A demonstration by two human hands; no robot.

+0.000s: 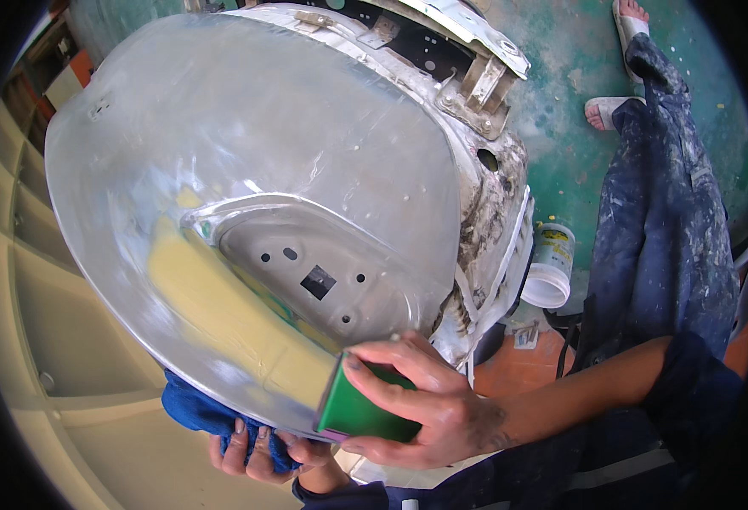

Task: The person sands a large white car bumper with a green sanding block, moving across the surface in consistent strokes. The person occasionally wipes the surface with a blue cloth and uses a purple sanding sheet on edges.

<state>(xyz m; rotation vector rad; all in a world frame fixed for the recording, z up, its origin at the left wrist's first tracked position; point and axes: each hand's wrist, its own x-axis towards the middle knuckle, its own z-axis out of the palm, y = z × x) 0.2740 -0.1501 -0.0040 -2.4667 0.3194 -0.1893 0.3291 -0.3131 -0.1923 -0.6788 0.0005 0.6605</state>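
Note:
A green sanding block (365,404) is in my right hand (442,404), fingers wrapped over its far side and thumb along the near edge. It rests on the lower end of a yellow filler patch (229,306) on a bare grey car body panel (280,119). My left hand (259,455) is closed on a blue cloth (195,404) at the panel's near edge, partly under the rim. Beside the filler, a recess (302,234) with a square hole and several small round holes is sunk into the panel.
Rough white metal structure (484,161) borders the panel on the right. A white bucket (551,263) lies tipped on the green floor (561,68). Paint-spotted dark trousers (654,212) and sandaled feet show at right. Cream-coloured ribbed bodywork (76,331) fills the left.

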